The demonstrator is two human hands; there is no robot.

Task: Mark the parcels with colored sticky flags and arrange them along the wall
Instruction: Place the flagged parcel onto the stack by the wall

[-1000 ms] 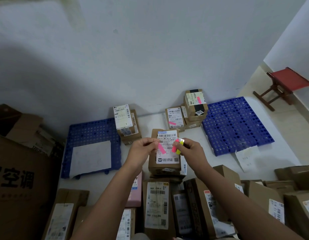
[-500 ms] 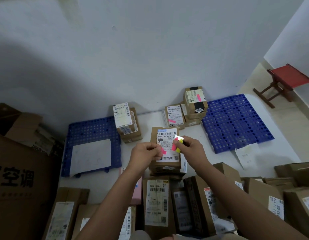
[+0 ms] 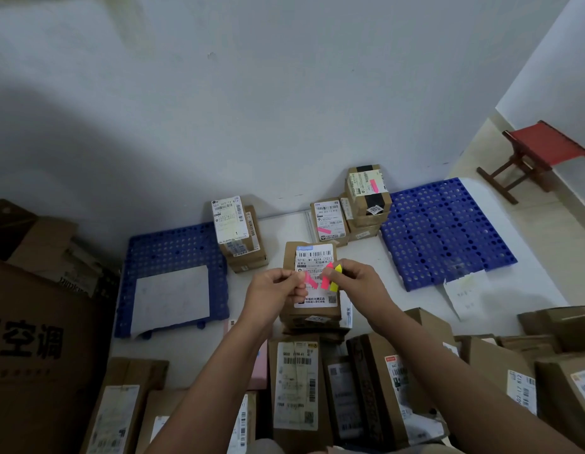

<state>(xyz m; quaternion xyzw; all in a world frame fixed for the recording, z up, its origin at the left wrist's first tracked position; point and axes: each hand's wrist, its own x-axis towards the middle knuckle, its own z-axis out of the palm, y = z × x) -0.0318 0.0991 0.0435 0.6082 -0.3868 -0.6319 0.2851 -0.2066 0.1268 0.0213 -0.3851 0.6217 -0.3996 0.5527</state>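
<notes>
A brown parcel with a white shipping label stands on a stack in front of me. Over its label, my left hand pinches one pink sticky flag. My right hand pinches a small set of sticky flags, pink and yellow strips fanned out. Along the wall stand parcels bearing pink flags: a flat one and a stacked one. Another stack of parcels stands to the left by the wall.
Blue perforated mats lie left and right on the floor; a white sheet covers part of the left one. Several labelled cardboard parcels crowd the foreground. A big carton is at left, a red stool at right.
My left hand has drawn a pink flag away from the set in my right hand, and both hands sit slightly lower over the parcel's label.
</notes>
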